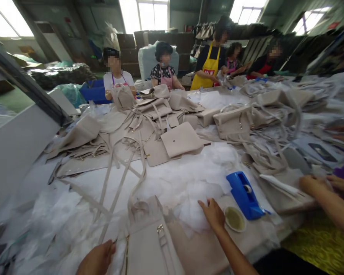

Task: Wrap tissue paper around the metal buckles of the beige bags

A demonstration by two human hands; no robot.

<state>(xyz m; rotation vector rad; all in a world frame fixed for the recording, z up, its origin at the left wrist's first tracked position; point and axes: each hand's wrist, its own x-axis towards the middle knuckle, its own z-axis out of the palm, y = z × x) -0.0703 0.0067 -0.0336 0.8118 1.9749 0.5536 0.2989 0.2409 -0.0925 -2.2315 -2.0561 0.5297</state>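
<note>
A beige handbag (151, 244) with a gold buckle lies in front of me, its long straps (117, 183) trailing away across the table. My left hand (97, 259) sits at the bag's left edge with fingers curled against it. My right hand (213, 214) rests flat, fingers stretched out, on white tissue paper (189, 187) just right of the bag. Close to its fingertips stands a small round dish (234, 219) with a greenish pad. A blue tape dispenser (243, 194) lies beyond the dish.
Heaps of beige bags (160, 114) and flaps cover the table's middle and right. Another person's forearms and hands (315, 184) work on a bag at the right. Several people sit or stand along the far side (163, 65). A white slanted panel (20, 141) stands left.
</note>
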